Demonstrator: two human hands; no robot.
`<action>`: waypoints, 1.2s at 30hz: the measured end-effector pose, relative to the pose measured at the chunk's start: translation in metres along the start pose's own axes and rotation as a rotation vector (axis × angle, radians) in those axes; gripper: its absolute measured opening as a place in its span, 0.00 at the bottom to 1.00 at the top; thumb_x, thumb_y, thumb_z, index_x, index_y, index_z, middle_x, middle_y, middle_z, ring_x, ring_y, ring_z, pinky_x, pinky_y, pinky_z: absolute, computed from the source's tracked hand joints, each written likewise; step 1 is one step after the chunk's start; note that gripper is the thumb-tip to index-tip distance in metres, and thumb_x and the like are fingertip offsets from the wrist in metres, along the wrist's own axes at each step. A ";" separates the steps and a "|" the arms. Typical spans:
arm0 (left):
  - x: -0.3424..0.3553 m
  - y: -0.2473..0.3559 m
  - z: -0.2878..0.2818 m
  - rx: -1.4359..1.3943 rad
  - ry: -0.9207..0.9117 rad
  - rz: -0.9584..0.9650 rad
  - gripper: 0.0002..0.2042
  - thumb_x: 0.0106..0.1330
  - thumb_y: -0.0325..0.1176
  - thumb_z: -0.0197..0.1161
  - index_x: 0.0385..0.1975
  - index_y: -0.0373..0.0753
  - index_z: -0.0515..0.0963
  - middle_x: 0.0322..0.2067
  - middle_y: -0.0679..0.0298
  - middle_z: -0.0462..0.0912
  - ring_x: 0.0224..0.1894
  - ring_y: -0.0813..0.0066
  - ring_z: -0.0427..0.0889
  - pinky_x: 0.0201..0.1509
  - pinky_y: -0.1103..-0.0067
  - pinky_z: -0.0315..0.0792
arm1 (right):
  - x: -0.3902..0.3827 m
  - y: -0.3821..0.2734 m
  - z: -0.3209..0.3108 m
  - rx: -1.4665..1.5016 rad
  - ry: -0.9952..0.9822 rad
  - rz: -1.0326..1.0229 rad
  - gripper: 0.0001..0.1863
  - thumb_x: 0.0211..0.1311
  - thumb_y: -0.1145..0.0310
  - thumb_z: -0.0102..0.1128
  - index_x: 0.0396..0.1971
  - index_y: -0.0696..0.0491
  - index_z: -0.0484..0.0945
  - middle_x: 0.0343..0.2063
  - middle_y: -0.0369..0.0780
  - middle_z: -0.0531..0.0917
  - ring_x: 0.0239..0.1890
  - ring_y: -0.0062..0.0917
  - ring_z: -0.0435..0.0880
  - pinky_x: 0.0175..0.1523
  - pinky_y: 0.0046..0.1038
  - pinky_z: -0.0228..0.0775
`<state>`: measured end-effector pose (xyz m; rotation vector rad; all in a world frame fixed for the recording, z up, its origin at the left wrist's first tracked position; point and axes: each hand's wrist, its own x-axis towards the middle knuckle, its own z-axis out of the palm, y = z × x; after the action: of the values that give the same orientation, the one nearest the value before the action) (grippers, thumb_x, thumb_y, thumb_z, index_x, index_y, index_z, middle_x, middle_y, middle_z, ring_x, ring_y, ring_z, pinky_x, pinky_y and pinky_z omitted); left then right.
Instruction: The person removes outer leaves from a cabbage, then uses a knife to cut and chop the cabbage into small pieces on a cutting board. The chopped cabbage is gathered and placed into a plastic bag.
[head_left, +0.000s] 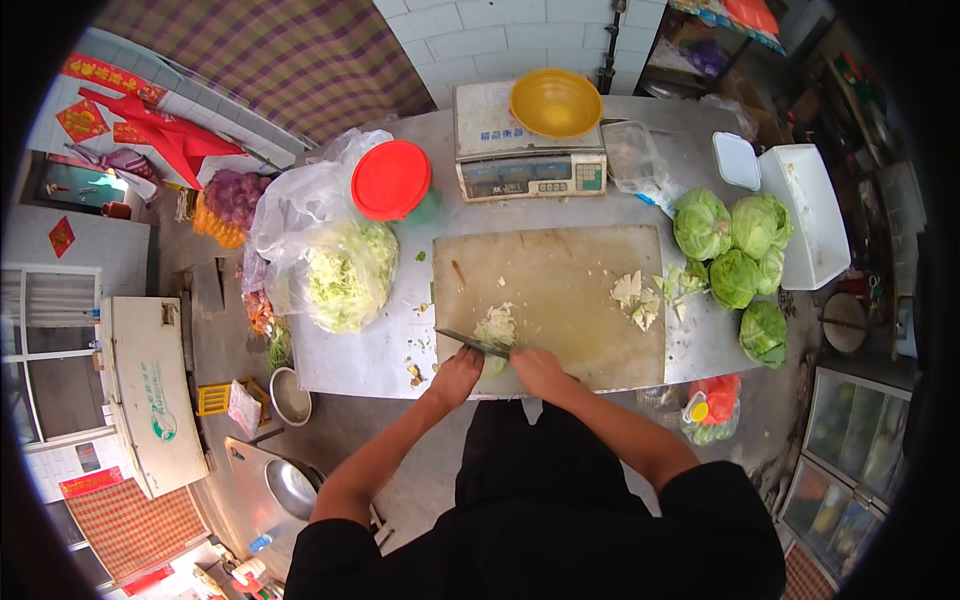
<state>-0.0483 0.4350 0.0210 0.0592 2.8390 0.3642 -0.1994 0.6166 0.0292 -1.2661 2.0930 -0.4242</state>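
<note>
Right hand (538, 370): I am seeing it holding a kitchen knife (462, 340), fingers curled firmly at the handle end, blade pointing left.
Left hand (458, 374): lying half curled just beside the blade, near a pale green cabbage piece (493, 367); I cannot tell whether it is gripping that piece.
Shredded cabbage (496, 324): one small heap, sitting along the blade's far side on the cutting board (590, 255).
Cut cabbage pieces (634, 298): lying at the board's right edge, others resting on the metal table (375, 365).
Cabbage heads (703, 224): five, green, standing clustered on the table's right, near an open white box (800, 185).
Clear plastic bag (285, 215): holding more pale green shreds, left of the board, beside a container with a red lid (390, 180).
Digital scale (530, 176): standing beyond the board, bearing a yellow bowl (556, 108).
</note>
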 end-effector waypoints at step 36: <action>-0.035 -0.003 0.041 0.057 0.164 0.084 0.23 0.63 0.27 0.56 0.59 0.25 0.74 0.61 0.46 0.75 0.69 0.48 0.71 0.69 0.66 0.72 | -0.012 -0.013 0.018 0.076 0.006 0.070 0.09 0.55 0.76 0.60 0.37 0.60 0.80 0.32 0.56 0.85 0.39 0.54 0.87 0.44 0.51 0.79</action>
<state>-0.0032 0.4393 -0.0087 0.1685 3.0162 0.3190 -0.1745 0.6219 0.0274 -1.1460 2.0991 -0.4726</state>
